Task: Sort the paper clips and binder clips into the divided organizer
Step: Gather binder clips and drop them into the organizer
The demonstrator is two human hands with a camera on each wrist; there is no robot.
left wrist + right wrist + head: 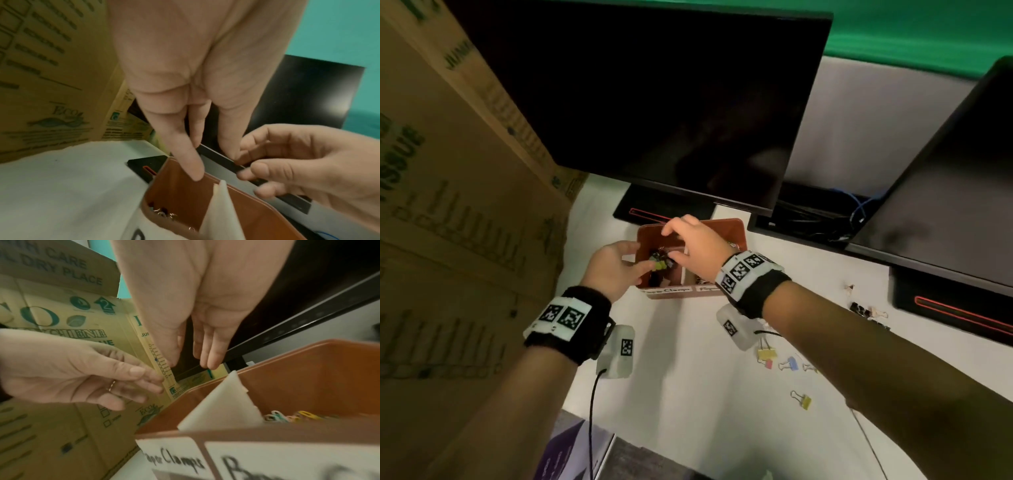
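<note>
Hands meet over our brown plastic divided organizer (736, 229) near the white table's (688, 394) far edge; left hand (609, 263) loose, right hand (695, 246) relaxed, both empty; coloured binder clips (767, 354) toward the right edge.

Cardboard box (448, 205), two dark monitors (654, 102) (screens off)

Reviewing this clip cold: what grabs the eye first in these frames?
Both hands meet over the brown divided organizer below the dark monitor: the left hand and right hand hover above its left compartment, where binder clips are piled. More loose binder clips lie scattered on the white desk under the right forearm, and a big cardboard box fills the left side.
</note>
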